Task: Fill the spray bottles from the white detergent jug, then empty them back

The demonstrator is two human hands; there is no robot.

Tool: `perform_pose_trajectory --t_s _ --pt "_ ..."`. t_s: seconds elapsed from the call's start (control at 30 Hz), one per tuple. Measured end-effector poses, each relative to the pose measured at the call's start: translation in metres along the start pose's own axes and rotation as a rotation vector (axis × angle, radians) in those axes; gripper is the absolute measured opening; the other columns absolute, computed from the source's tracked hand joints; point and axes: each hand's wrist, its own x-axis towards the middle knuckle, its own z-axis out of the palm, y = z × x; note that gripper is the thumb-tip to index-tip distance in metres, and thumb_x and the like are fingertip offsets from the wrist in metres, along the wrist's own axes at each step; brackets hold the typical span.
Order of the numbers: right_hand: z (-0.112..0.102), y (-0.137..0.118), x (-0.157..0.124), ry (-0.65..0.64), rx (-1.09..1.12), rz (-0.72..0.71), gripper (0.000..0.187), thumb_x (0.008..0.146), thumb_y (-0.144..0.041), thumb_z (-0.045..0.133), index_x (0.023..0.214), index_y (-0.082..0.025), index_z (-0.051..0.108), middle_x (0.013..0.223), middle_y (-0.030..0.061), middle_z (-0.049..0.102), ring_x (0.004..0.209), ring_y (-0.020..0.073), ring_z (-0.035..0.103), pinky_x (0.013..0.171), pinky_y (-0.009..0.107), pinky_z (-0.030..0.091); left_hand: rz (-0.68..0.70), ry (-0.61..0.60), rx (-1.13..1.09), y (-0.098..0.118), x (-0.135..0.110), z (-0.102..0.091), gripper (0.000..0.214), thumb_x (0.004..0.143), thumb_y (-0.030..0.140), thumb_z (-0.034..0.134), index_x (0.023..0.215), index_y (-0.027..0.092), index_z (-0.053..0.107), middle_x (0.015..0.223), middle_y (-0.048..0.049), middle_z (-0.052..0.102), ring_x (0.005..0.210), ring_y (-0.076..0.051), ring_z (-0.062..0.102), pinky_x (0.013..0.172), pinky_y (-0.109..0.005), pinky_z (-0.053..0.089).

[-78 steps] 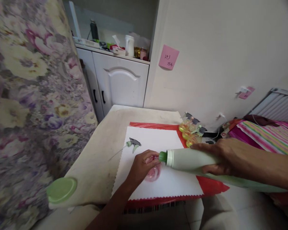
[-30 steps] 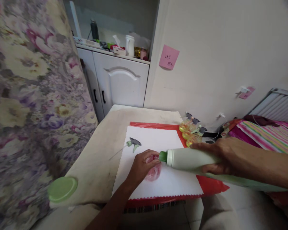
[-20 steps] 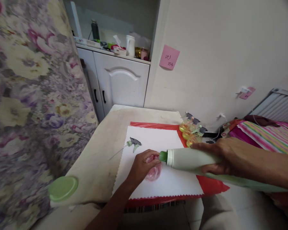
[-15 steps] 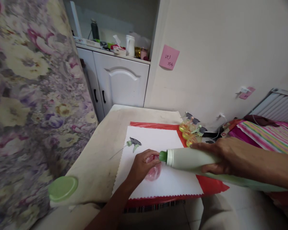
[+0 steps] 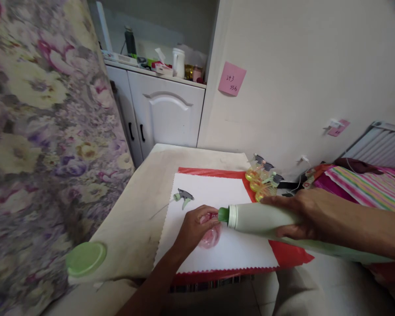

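My left hand [image 5: 197, 226] is closed round the neck of a clear pink spray bottle [image 5: 211, 238] on a white sheet [image 5: 243, 254]. Tipped nearly level, a large pale green bottle [image 5: 253, 218] is gripped by my right hand [image 5: 301, 213]. The large bottle's darker green spout [image 5: 223, 215] meets the pink bottle's top; whether liquid runs between them I cannot tell. Beyond my left hand lies a grey and green spray trigger head [image 5: 184, 196] with a thin dip tube. At the near left corner of the table is a round green lid [image 5: 86, 259].
Several small spray bottles with yellow liquid [image 5: 257, 184] stand at the table's back right. Red wrapping [image 5: 288, 253] lies under the sheet. A flowered curtain [image 5: 52, 131] hangs left, and a white cupboard [image 5: 169, 107] stands behind.
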Motion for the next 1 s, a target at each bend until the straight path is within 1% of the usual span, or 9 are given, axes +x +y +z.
perform_pose_trajectory --t_s 0.1,0.27,0.47,0.57,0.87,1.0 --pt "0.001 0.001 0.000 0.018 -0.008 -0.014 0.048 0.085 -0.043 0.061 0.127 -0.021 0.060 0.060 0.0041 0.067 0.051 0.0194 0.064 0.047 0.025 0.034 -0.003 0.000 -0.001 0.001 0.000 0.000 0.014 0.075 0.021 0.070 0.089 0.021 0.073 0.092 -0.0030 0.073 0.089 -0.020 0.065 0.084 -0.030 0.047" --pt "-0.003 -0.002 -0.001 -0.004 0.031 0.018 0.047 0.084 -0.042 0.061 0.125 -0.019 0.062 0.068 0.0072 0.070 0.053 0.0186 0.064 0.048 0.024 0.038 -0.002 -0.007 0.003 0.000 0.000 0.000 0.014 0.076 0.021 0.069 0.090 0.021 0.073 0.092 -0.0027 0.072 0.088 -0.020 0.065 0.084 -0.030 0.047" --pt "-0.012 -0.011 0.002 -0.102 0.088 0.080 0.047 0.085 -0.039 0.061 0.127 -0.018 0.060 0.081 0.0111 0.073 0.063 0.0203 0.067 0.054 0.025 0.047 0.009 -0.006 -0.007 -0.001 0.000 0.001 0.014 0.076 0.021 0.070 0.090 0.021 0.073 0.091 -0.0026 0.072 0.088 -0.019 0.065 0.083 -0.029 0.047" --pt "-0.014 -0.012 0.003 -0.116 0.088 0.085 0.047 0.085 -0.040 0.061 0.126 -0.019 0.060 0.080 0.0103 0.072 0.062 0.0206 0.066 0.053 0.025 0.047 0.004 -0.011 -0.005 -0.001 0.000 0.000 0.014 0.076 0.021 0.069 0.090 0.021 0.073 0.091 -0.0025 0.072 0.087 -0.019 0.065 0.083 -0.030 0.047" --pt "-0.012 -0.013 0.002 -0.081 0.070 0.072 0.041 0.083 -0.035 0.063 0.122 -0.021 0.063 0.077 0.0086 0.072 0.060 0.0206 0.065 0.050 0.026 0.048 -0.008 -0.005 -0.019 0.000 0.000 0.001 0.014 0.076 0.021 0.070 0.090 0.021 0.073 0.091 -0.0022 0.072 0.089 -0.019 0.065 0.083 -0.029 0.046" --pt "-0.012 -0.010 0.002 -0.097 0.083 0.063 0.044 0.082 -0.039 0.062 0.122 -0.020 0.063 0.076 0.0090 0.071 0.058 0.0220 0.065 0.049 0.027 0.048 -0.001 -0.018 -0.013 -0.002 0.000 0.000 0.014 0.077 0.021 0.070 0.090 0.021 0.073 0.092 -0.0018 0.071 0.089 -0.018 0.065 0.083 -0.029 0.046"
